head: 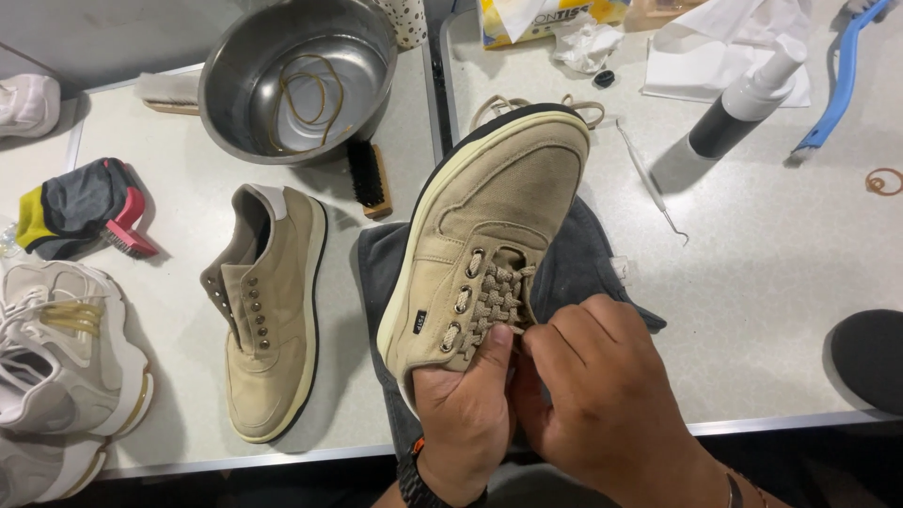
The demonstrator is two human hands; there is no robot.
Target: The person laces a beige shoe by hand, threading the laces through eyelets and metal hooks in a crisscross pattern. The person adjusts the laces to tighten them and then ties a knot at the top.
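- two bare hands meet at the near edge of the table, both working on one tan shoe [489, 245].
- left hand [466, 414] grips the heel end of that shoe from below, thumb laid up along the side by the eyelets, fingers wrapped out of sight; a dark band with an orange spot sits on the wrist.
- right hand [602, 386] is curled, fingertips pinched together at the woven beige lace [497, 299] near the top eyelets; what exactly lies between the fingertips is hidden.
- tan shoe is tilted toe away, cream sole edge facing left, resting over a dark grey cloth [574, 263] spread on the table [781, 282].
- just left, well apart from the hands, a second tan shoe [268, 310] lies unlaced, toe toward the near edge.
- far left edge holds white chunky sneakers [56, 367] and, above them, a folded grey, yellow and pink cloth [71, 207].
- right of the held shoe lies a thin metal pick [649, 183], and a rubber band [884, 181] near the right edge.
- farther back stand a steel bowl [301, 75] with rubber bands inside, a black bristle brush [367, 177] beside it, a white spray bottle [748, 103] lying down, and a blue brush handle [842, 80].
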